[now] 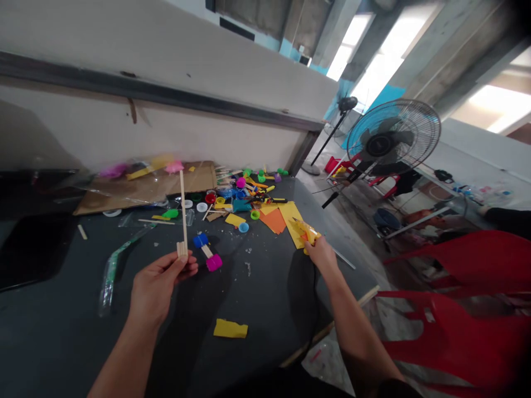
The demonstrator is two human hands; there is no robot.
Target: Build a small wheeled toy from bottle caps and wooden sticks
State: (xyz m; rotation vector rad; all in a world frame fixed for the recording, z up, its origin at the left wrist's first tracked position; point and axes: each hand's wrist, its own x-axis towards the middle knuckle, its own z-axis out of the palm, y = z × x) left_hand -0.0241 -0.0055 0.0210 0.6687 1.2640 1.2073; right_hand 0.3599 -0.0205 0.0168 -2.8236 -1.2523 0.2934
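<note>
My left hand pinches a short bundle of wooden sticks with one long wooden stick standing up from it. Just right of these fingers, a small piece with a blue end and a magenta end, joined by short sticks, lies on the table. Over at the right, my right hand grips a yellow hot glue gun, its nozzle pointing away to the left and its cord hanging down. Beneath the gun lie yellow paper and orange paper.
On the dark table lie a yellow scrap, a clear plastic strip, cardboard, and several coloured caps, such as a blue cap. A white partition stands behind. Red chairs and a fan are right of the table.
</note>
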